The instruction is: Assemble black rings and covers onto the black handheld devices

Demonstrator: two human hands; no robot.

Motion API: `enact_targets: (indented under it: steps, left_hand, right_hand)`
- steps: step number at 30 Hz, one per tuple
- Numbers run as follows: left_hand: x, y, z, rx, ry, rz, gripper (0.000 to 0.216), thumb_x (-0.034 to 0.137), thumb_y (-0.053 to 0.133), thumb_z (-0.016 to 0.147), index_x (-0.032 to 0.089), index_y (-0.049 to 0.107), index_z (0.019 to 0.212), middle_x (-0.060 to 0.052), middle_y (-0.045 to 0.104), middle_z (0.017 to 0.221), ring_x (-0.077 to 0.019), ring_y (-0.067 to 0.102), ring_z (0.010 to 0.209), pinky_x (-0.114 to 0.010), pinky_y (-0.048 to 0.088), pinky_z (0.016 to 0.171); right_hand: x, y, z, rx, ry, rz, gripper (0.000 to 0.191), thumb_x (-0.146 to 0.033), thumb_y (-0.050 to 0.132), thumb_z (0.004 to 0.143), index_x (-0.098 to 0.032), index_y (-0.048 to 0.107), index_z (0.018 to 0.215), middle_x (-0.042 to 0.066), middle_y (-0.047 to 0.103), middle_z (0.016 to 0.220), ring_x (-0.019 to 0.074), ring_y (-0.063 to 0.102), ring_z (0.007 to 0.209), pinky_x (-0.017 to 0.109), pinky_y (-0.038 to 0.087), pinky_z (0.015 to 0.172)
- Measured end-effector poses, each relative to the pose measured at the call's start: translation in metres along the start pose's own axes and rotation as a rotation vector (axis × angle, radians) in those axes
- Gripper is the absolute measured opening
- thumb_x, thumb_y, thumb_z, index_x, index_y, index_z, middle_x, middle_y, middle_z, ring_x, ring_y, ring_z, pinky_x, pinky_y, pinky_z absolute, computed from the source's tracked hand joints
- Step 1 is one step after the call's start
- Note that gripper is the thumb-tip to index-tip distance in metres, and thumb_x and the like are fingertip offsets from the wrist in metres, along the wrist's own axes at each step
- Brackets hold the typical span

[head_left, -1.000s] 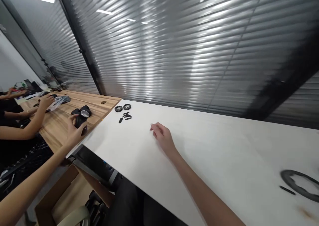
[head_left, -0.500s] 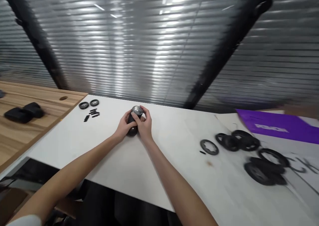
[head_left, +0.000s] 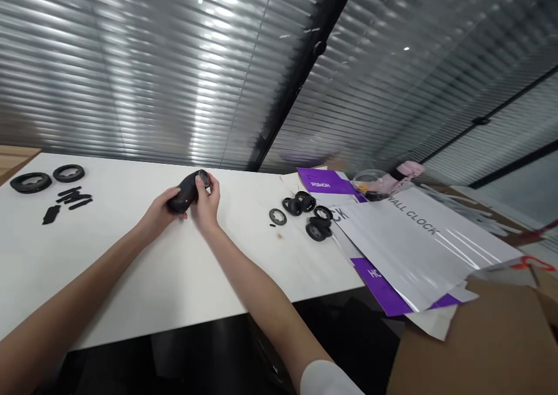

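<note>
Both hands are on a black, rounded, handle-shaped device (head_left: pixel 185 195) with a shiny, glassy round end, held just above the white table (head_left: pixel 174 290). My left hand (head_left: pixel 157 210) is wrapped round its lower, thicker end. My right hand (head_left: pixel 206 207) grips the upper part, thumb by the round end. The device tilts up to the right, and its exact kind cannot be made out. To the left lie black rings (head_left: pixel 68 173) and several small black strips (head_left: pixel 74 196). Right of my hands are a flat black ring (head_left: pixel 278 216) and a cluster of black ring-shaped parts (head_left: pixel 319 227).
At the right, a large white sheet marked WALL CLOCK (head_left: pixel 405 238) overlaps purple packaging (head_left: pixel 325 181). Behind it stand a clear round container (head_left: pixel 370 181) and a pink item (head_left: pixel 408 169). A cardboard box (head_left: pixel 475 343) is at the lower right. Metal blinds (head_left: pixel 165 81) rise behind the table.
The view has swung to the right, bringing the white sheet and cardboard into sight. The device has turned from nearly upright to a rightward slant, with both hands still on it.
</note>
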State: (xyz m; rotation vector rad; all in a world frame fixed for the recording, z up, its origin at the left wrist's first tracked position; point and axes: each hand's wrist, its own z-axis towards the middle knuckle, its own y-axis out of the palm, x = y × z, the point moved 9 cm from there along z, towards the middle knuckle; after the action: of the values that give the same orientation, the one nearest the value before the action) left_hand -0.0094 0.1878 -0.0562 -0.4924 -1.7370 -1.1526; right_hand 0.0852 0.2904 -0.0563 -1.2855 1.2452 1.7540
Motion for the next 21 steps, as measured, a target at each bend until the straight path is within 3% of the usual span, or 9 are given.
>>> enact_targets:
  steps: [5, 8, 10, 14, 18, 21]
  left_hand:
    - [-0.018, 0.008, 0.004, -0.037, -0.196, -0.048, 0.028, 0.029, 0.067, 0.099, 0.007, 0.072, 0.115, -0.023, 0.078, 0.109, -0.0323, 0.079, 0.084, -0.033, 0.058, 0.057]
    - [-0.023, 0.003, 0.011, -0.010, -0.224, -0.095, 0.028, 0.025, 0.059, 0.105, 0.004, 0.071, 0.118, -0.023, 0.078, 0.105, -0.0294, 0.079, 0.080, -0.033, 0.060, 0.061]
    - [-0.025, 0.002, 0.014, -0.005, -0.216, -0.126, 0.027, 0.024, 0.058, 0.105, 0.004, 0.070, 0.118, -0.023, 0.078, 0.103, -0.0285, 0.079, 0.081, -0.032, 0.060, 0.063]
    - [-0.029, 0.001, 0.017, 0.006, -0.215, -0.174, 0.030, 0.023, 0.068, 0.096, 0.007, 0.067, 0.122, -0.021, 0.078, 0.103, -0.0295, 0.079, 0.078, -0.034, 0.059, 0.063]
    - [-0.034, 0.003, 0.018, 0.021, -0.257, -0.196, 0.032, 0.024, 0.070, 0.092, 0.006, 0.068, 0.117, -0.019, 0.076, 0.093, -0.0286, 0.075, 0.069, -0.037, 0.060, 0.063]
    - [-0.035, 0.003, 0.021, 0.029, -0.269, -0.206, 0.032, 0.029, 0.070, 0.094, 0.007, 0.069, 0.117, -0.018, 0.075, 0.091, -0.0277, 0.074, 0.069, -0.038, 0.061, 0.065]
  right_hand:
    - [-0.003, -0.008, 0.005, 0.004, -0.025, -0.085, 0.079, -0.064, 0.087, 0.076, -0.023, 0.064, 0.140, 0.007, 0.073, 0.123, 0.0149, 0.062, 0.079, 0.029, 0.056, 0.065]
    - [-0.003, -0.017, -0.002, -0.037, -0.007, -0.139, 0.074, -0.061, 0.086, 0.079, -0.024, 0.066, 0.140, 0.009, 0.072, 0.132, 0.0140, 0.062, 0.073, 0.031, 0.057, 0.062]
    - [-0.018, -0.033, -0.011, -0.068, -0.082, -0.259, 0.064, -0.058, 0.085, 0.081, -0.026, 0.070, 0.134, 0.010, 0.074, 0.131, 0.0174, 0.066, 0.079, 0.033, 0.059, 0.066]
    - [-0.077, -0.100, -0.025, 0.001, -0.291, -0.649, 0.046, -0.056, 0.088, 0.079, -0.032, 0.078, 0.117, 0.008, 0.078, 0.123, 0.0254, 0.068, 0.093, 0.037, 0.061, 0.073]
    - [-0.137, -0.182, -0.019, 0.175, -0.308, -0.836, 0.036, -0.057, 0.080, 0.083, -0.028, 0.076, 0.103, 0.012, 0.078, 0.114, 0.0292, 0.066, 0.095, 0.041, 0.058, 0.077]
    - [-0.166, -0.230, -0.009, 0.316, -0.294, -0.973, 0.035, -0.058, 0.076, 0.082, -0.025, 0.068, 0.089, 0.014, 0.075, 0.104, 0.0317, 0.063, 0.100, 0.044, 0.054, 0.088]
